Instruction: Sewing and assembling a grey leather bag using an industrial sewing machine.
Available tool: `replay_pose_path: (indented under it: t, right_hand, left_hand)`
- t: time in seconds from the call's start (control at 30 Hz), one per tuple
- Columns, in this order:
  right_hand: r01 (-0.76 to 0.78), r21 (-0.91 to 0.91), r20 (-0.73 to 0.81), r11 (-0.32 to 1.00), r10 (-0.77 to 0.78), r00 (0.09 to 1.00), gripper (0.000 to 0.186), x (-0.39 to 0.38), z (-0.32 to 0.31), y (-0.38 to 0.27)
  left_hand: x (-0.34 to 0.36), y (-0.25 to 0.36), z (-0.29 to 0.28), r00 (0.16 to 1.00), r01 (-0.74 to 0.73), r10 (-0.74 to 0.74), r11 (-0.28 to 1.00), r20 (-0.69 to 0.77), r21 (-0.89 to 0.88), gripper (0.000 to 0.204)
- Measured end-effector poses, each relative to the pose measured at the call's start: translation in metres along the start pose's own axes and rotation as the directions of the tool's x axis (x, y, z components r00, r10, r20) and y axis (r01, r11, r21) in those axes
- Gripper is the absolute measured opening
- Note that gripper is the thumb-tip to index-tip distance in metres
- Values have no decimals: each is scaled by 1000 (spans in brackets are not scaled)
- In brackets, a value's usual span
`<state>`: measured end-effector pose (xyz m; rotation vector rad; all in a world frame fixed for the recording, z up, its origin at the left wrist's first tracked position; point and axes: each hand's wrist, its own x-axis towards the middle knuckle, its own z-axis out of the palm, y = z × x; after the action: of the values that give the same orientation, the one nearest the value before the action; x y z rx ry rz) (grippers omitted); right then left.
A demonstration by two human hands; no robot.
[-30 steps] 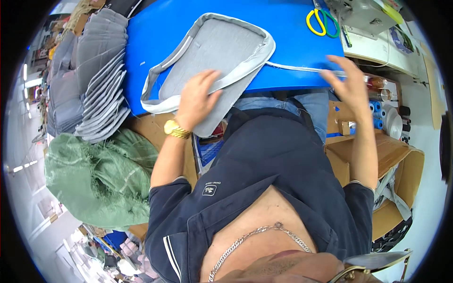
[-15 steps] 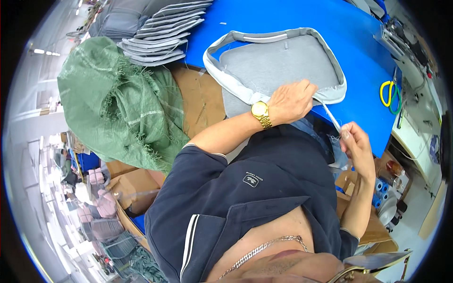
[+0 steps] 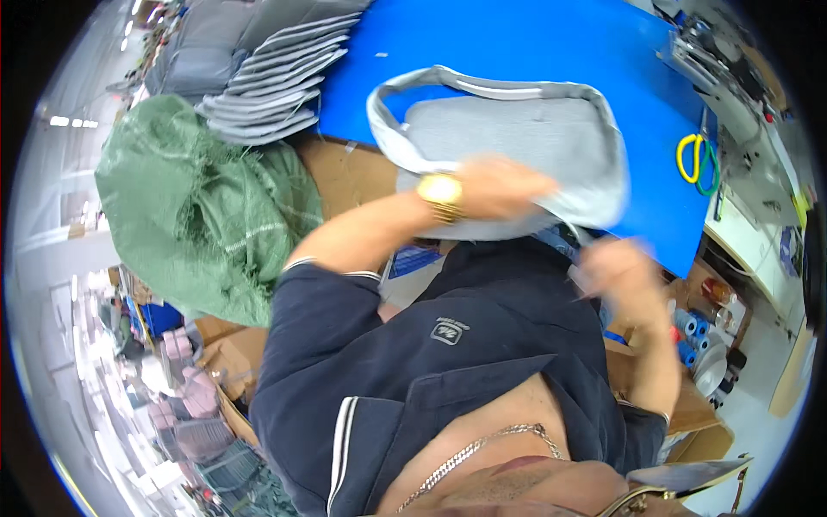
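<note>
A grey fabric panel (image 3: 508, 129) with a loose light grey border band (image 3: 603, 155) around it lies at the front of the blue table (image 3: 457, 34). My left hand (image 3: 508, 188), gold watch (image 3: 439, 194) on the wrist, is over the band's near edge; its fingers are smeared, so I cannot tell their grip. A narrow pale strip (image 3: 570, 231) runs from that edge down to my right hand (image 3: 612, 267), which is blurred but closed on it, below and right of the panel.
Stacked grey padded pieces (image 3: 267, 86) sit back left, above a crumpled green woven sack (image 3: 164, 207) and cardboard (image 3: 345, 177). Yellow-and-green scissors (image 3: 698, 164) lie at the table's right side. Blue spools (image 3: 693, 336) are lower right; a white side table (image 3: 745, 250) stands beyond.
My hands came onto the band and strip from one second ago; the panel appears turned. Since half a second ago, my left hand shifted left and my right hand slightly down and left.
</note>
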<state>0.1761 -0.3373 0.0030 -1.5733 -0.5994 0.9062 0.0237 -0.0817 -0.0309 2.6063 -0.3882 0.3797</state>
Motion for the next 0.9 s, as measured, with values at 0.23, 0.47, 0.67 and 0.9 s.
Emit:
replay_pose_path:
  t: [0.23, 0.47, 0.67, 0.9]
  right_hand:
    - [5, -220, -282, 975, -68, 957, 19, -25, -135, 40]
    - [198, -673, 242, 713, -40, 969, 33, -1, -48, 33]
    - [400, -526, 442, 751, -161, 883, 30, -8, -16, -17]
    - [744, -334, 753, 578, -311, 580, 37, -22, 42, -53]
  left_hand:
    - [-101, -83, -64, 879, 339, -459, 792, 130, 507, 33]
    - [-22, 7, -10, 929, 352, -361, 930, 76, 108, 75]
    - [31, 25, 52, 881, 473, -446, 825, -157, 310, 110]
    - [28, 20, 12, 958, 276, -285, 916, -10, 292, 49]
